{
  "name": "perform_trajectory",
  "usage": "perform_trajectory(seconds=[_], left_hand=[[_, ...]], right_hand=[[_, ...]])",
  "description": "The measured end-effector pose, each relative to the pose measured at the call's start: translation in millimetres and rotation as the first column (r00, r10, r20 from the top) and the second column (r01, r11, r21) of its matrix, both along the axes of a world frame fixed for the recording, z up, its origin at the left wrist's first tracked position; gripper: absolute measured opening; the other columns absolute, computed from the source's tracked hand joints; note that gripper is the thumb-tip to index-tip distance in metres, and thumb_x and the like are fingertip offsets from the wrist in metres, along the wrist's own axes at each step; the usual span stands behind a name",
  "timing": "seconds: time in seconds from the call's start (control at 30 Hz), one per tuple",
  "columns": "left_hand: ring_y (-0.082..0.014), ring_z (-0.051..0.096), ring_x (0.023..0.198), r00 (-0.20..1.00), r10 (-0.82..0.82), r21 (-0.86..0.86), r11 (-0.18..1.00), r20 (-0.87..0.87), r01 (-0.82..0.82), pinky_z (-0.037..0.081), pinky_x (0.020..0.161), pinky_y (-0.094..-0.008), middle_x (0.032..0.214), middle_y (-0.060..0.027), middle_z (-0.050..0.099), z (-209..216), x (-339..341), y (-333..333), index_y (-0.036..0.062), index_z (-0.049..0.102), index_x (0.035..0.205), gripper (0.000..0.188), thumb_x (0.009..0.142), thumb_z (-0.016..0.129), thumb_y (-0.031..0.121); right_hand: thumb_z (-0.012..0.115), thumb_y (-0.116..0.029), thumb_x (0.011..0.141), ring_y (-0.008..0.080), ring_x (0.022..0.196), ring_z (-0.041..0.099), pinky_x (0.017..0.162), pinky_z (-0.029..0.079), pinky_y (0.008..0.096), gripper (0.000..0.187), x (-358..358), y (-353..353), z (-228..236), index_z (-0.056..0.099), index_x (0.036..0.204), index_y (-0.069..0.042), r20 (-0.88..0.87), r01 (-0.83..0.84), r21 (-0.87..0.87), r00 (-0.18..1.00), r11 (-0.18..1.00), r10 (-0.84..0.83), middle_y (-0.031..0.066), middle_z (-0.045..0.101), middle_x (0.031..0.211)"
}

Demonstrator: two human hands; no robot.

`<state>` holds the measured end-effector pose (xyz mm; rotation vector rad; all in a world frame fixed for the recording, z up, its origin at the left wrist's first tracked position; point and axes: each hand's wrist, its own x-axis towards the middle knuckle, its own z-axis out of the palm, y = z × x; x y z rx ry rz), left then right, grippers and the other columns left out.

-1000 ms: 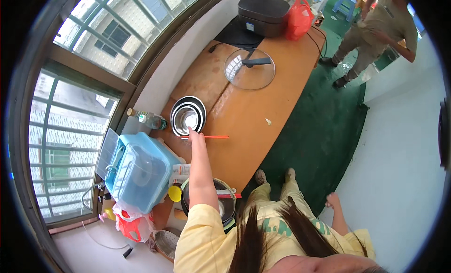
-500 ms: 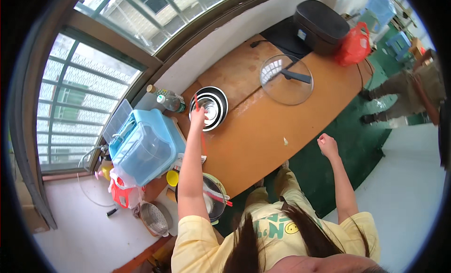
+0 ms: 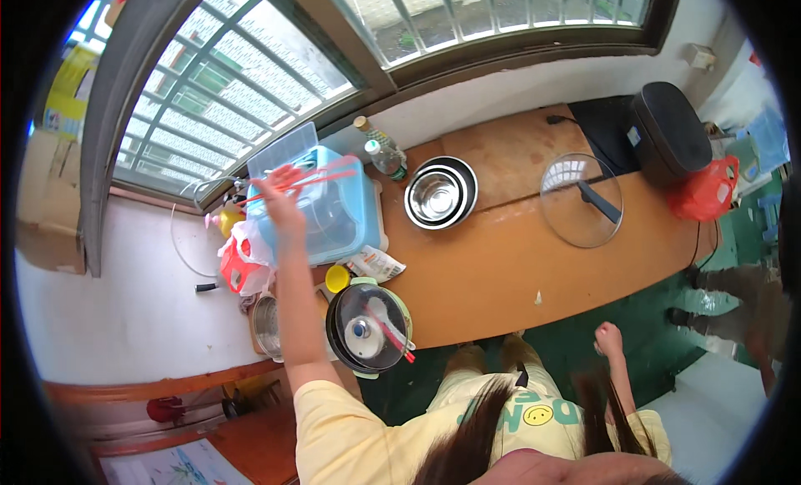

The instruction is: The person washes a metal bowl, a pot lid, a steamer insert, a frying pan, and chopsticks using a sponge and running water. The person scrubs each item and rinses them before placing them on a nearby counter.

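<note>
My left hand (image 3: 282,203) is raised over the light-blue plastic box (image 3: 334,235) with a clear front. Its fingers are closed round red chopsticks (image 3: 334,176), which are smeared by motion. To the right of the box, nested steel bowls (image 3: 438,195) stand on the brown table. My right hand (image 3: 610,338) hangs off the table's front edge, its fingers curled in; what they hold, if anything, is hidden. Nearer me, beside my left forearm, a dark pan (image 3: 342,351) is covered by a glass lid (image 3: 380,318). A white spoon and a red-ended utensil lie across that lid.
Two bottles (image 3: 385,160) stand between box and bowls. Another glass lid (image 3: 581,200) lies on the table (image 3: 492,276), with a black appliance (image 3: 670,133) and red bag (image 3: 706,190) beyond. A yellow lid (image 3: 337,278) and white packet (image 3: 373,264) sit by the pan. Another person stands far right.
My left hand has moved left with the red chopsticks, from over the bowls to over the blue box. My right hand stays curled. The view has turned left.
</note>
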<state>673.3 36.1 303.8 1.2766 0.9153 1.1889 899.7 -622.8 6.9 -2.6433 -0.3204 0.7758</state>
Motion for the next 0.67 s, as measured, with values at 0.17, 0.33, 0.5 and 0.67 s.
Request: perform_trajectory(seconds=[0.17,0.33,0.5,0.67], left_hand=[[-0.0246,0.057,0.072,0.947,0.281,-0.326,0.92,0.159,-0.218,0.052,0.064,-0.0333,0.08,-0.0136,0.058,-8,-111,118,-0.0024,0.05,0.087,0.071,0.083,0.02,0.062],[-0.0232,0.056,0.058,0.959,0.274,-0.459,0.845,-0.073,-0.276,0.052,0.049,-0.0258,0.071,-0.0134,0.056,-38,-140,179,-0.0032,0.048,0.078,0.063,0.085,0.027,0.055],[-0.0219,0.056,0.055,0.958,0.28,-0.511,0.817,-0.054,-0.268,0.054,0.047,-0.0272,0.069,-0.012,0.055,-71,-145,225,-0.0012,0.049,0.081,0.039,0.085,0.049,0.037],[-0.0272,0.061,0.063,0.989,0.075,-0.624,0.781,0.126,0.02,0.055,0.046,-0.0282,0.088,-0.0158,0.06,-122,-148,282,0.0063,0.046,0.108,0.033,0.083,0.055,0.025]], right_hand=[[0.05,-0.015,0.066,0.036,0.078,0.057,0.069,0.045,0.0412,0.022,-9,-95,-52,0.06,0.079,0.0,-0.064,0.104,-0.211,0.991,0.972,-0.12,0.0206,0.06,0.08],[0.053,-0.013,0.062,0.0336,0.067,0.059,0.061,0.045,0.0397,0.018,-51,-112,-17,0.057,0.071,0.002,-0.155,0.249,-0.283,0.941,0.926,-0.3,0.0209,0.058,0.066],[0.054,-0.015,0.061,0.0327,0.066,0.059,0.061,0.045,0.0391,0.019,-92,-113,-29,0.057,0.07,0.002,-0.157,0.27,-0.231,0.938,0.935,-0.309,0.02,0.057,0.066],[0.052,-0.017,0.066,0.0317,0.079,0.059,0.072,0.046,0.0404,0.022,-100,-81,-19,0.061,0.075,0.001,0.034,0.115,-0.211,0.993,0.971,-0.11,0.0234,0.058,0.078]])
